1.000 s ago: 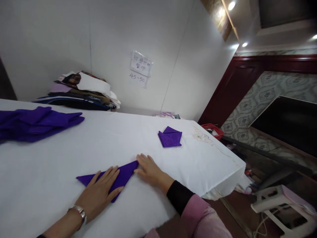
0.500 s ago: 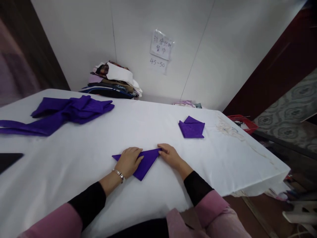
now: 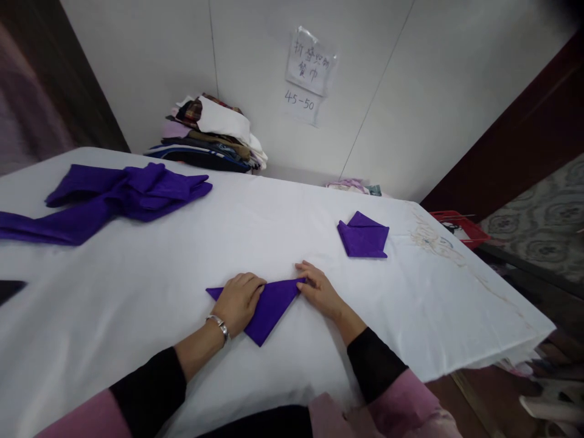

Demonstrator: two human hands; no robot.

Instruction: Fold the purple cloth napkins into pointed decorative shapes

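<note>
A purple napkin folded into a triangle (image 3: 270, 304) lies on the white tablecloth (image 3: 137, 292) in front of me. My left hand (image 3: 239, 299) rests on its left part with the fingers curled on the cloth. My right hand (image 3: 319, 292) presses flat at its right tip. A folded purple napkin (image 3: 364, 236) lies further back to the right. A heap of loose purple napkins (image 3: 109, 194) lies at the far left.
A stack of folded fabrics (image 3: 210, 134) sits against the white wall, below a paper note (image 3: 309, 73). A red basket (image 3: 458, 228) stands past the table's right edge. A dark flat object (image 3: 9, 289) shows at the left edge.
The view swung left and pulled back, so both forearms show. My left hand's fingers went from spread flat to curled on the triangle; my right hand stayed at the tip.
</note>
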